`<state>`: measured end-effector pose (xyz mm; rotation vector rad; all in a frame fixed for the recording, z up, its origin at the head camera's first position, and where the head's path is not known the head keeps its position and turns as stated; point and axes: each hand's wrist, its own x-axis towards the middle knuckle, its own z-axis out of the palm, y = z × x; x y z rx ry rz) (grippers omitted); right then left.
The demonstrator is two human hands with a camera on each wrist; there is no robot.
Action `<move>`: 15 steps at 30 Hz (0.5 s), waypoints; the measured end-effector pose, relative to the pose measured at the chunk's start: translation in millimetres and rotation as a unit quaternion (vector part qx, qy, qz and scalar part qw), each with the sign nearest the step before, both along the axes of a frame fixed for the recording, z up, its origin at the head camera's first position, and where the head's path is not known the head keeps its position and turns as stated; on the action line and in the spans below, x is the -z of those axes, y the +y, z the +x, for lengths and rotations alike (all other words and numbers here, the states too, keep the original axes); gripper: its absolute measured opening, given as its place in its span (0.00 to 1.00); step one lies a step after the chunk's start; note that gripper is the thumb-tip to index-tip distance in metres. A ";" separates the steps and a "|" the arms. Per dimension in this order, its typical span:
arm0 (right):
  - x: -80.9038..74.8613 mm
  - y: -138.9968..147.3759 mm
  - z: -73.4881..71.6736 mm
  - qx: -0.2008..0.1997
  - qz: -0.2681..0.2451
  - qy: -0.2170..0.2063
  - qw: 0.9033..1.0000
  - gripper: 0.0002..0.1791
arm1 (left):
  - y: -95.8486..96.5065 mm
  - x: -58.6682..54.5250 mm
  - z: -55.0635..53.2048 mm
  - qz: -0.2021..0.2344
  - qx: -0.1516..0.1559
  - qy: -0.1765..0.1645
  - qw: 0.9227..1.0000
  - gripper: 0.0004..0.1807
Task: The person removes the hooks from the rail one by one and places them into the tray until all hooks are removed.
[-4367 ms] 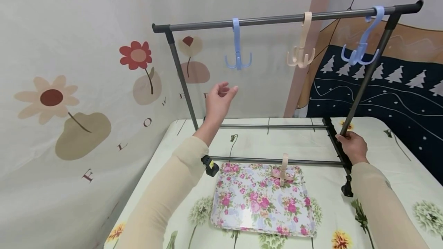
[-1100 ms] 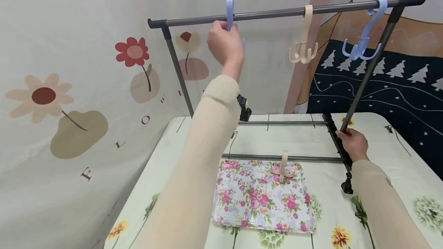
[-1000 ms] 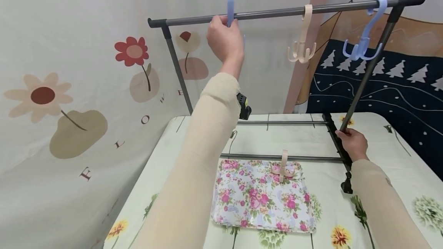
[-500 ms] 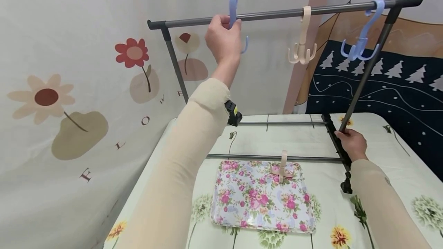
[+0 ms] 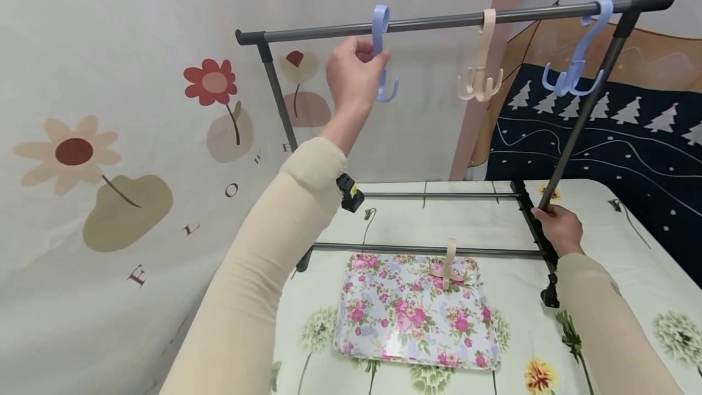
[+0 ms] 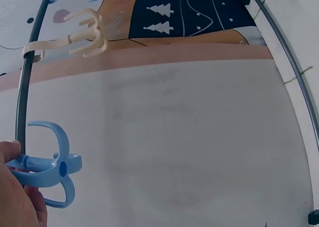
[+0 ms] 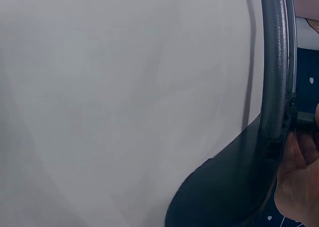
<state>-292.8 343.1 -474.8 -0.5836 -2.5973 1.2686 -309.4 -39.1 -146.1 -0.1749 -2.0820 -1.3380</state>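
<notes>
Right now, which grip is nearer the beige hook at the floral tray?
Your right grip: it holds the side post, right of that beige hook. Your left grip is high above it near the top bar, holding a blue hook.

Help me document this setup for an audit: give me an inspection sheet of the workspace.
Surface: white cover, flower print.
Job's things: rack; left blue hook at its top bar, where upper beige hook and right blue hook hang.
Clutter: floral panel, lower beige hook overlapping its far edge.
Hands: left hand holds left blue hook; right hand grips right upright.
Cables: nothing seen.
Surroundings: pale backdrop; navy tree-print area.
</notes>
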 end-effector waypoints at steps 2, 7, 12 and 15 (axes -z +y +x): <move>-0.1 0.3 0.2 -0.001 0.001 0.002 1.000 0.28 | -3.4 4.6 0.5 -0.004 0.001 -0.002 1.000 0.11; 0.3 0.7 0.2 0.000 -0.001 0.005 1.000 0.27 | -11.1 17.2 0.4 0.007 0.026 -0.020 0.999 0.11; 0.3 0.6 0.7 -0.002 -0.004 0.006 1.000 0.27 | -18.8 32.9 0.7 0.014 0.064 -0.039 0.997 0.12; -0.1 1.5 1.4 -0.003 -0.004 0.001 1.000 0.28 | -22.8 42.5 3.0 0.018 0.084 -0.052 0.995 0.12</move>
